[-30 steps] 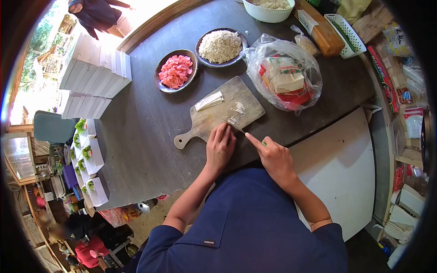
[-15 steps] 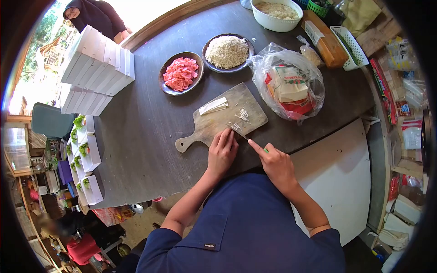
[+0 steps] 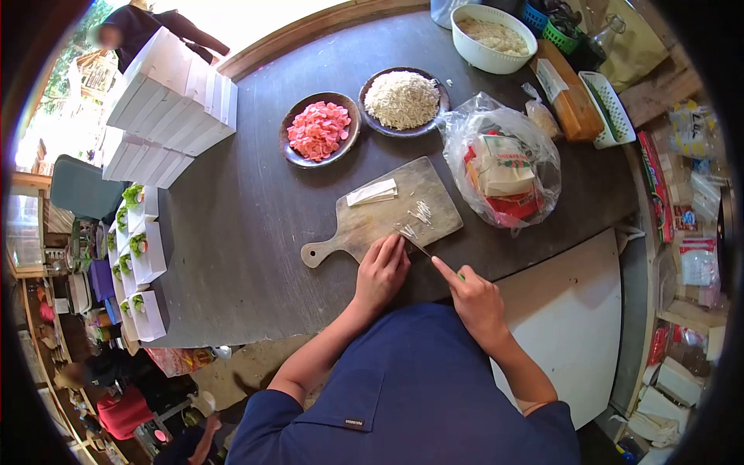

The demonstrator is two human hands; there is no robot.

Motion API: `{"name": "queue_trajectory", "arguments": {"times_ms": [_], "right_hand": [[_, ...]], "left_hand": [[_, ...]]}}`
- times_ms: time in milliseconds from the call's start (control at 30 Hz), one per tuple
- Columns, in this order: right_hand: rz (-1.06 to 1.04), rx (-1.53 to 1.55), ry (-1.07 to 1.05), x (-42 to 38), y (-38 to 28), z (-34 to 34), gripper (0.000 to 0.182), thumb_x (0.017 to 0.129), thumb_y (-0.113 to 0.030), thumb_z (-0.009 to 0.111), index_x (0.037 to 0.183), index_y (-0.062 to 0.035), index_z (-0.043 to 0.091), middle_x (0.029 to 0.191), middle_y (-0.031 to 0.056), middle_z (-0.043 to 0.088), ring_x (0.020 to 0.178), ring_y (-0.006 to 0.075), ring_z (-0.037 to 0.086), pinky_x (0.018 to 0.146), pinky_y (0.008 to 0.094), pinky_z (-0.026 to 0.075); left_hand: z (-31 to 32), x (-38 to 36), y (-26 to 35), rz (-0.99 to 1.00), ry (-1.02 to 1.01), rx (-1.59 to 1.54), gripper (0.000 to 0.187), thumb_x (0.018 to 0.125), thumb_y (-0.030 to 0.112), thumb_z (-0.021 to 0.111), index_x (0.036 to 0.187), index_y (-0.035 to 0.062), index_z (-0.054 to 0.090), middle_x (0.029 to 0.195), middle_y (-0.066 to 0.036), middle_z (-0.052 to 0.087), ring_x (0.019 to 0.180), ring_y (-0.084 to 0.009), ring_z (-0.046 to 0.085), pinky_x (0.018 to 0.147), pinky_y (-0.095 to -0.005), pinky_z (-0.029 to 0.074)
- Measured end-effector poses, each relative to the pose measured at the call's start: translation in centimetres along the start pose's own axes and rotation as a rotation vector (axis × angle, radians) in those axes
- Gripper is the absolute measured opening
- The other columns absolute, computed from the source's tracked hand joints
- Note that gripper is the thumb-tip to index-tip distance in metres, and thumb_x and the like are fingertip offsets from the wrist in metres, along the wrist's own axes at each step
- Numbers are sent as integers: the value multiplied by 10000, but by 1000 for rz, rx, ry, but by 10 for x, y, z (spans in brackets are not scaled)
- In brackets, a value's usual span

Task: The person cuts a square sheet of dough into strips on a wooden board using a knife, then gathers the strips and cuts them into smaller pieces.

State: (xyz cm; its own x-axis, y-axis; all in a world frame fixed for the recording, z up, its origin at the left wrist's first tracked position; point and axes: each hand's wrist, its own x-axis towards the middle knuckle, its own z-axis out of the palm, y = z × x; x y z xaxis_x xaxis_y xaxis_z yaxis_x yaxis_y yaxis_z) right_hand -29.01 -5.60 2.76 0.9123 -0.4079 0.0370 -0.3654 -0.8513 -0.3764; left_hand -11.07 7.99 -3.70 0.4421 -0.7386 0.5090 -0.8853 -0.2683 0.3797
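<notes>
My left hand (image 3: 382, 267) rests on the near edge of a wooden cutting board (image 3: 364, 225), fingertips pressed together beside thin white strips (image 3: 408, 232); whatever lies under them is hidden. My right hand (image 3: 474, 298) is wrapped round the green handle of a knife (image 3: 419, 246), whose blade reaches to the left fingertips. Another small pile of cut strips (image 3: 421, 211) and some longer flat white pieces (image 3: 372, 192) lie on the board. Beyond it stand a bowl of pink slices (image 3: 318, 131) and a bowl of pale shreds (image 3: 401, 100).
A clear plastic bag (image 3: 508, 167) with packets lies right of the board. White boxes (image 3: 174, 101) are stacked at the left, above open boxes with greens (image 3: 151, 252). A white bowl (image 3: 494, 39) stands at the back right. Other people are beyond the table's left side.
The view has shifted slightly, so the table's contents appear lower. The person behind the stacked boxes has turned and stretched out an arm. Both my hands keep nearly the same pose at the board.
</notes>
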Motion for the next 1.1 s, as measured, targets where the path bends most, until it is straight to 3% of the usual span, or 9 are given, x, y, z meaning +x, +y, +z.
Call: {"name": "queue_trajectory", "arguments": {"times_ms": [100, 167, 1100], "right_hand": [[44, 67, -43, 5, -1, -3, 649, 992, -83, 696, 1577, -346, 593, 839, 102, 551, 691, 327, 689, 634, 488, 580], [17, 25, -16, 18, -4, 1, 623, 1006, -115, 696, 1574, -351, 596, 847, 83, 551, 690, 294, 707, 616, 449, 608], [28, 117, -4, 14, -5, 9, 691, 961, -78, 738, 1572, -374, 609, 833, 59, 499, 679, 258, 652, 604, 448, 574]], "left_hand": [[0, 0, -1, -12, -8, -20, 333, 854, 4, 791, 1178, -61, 748, 1234, -148, 720, 1111, -316, 716, 980, -395, 602], [-1, -1, -2, -4, -22, -25, 348, 862, 22, 785, 1194, -72, 737, 1244, -157, 713, 1122, -310, 712, 992, -387, 595], [-3, 0, -3, -46, -30, -90, 309, 818, -16, 812, 1119, -54, 757, 1225, -151, 720, 1075, -337, 725, 945, -414, 614]]}}
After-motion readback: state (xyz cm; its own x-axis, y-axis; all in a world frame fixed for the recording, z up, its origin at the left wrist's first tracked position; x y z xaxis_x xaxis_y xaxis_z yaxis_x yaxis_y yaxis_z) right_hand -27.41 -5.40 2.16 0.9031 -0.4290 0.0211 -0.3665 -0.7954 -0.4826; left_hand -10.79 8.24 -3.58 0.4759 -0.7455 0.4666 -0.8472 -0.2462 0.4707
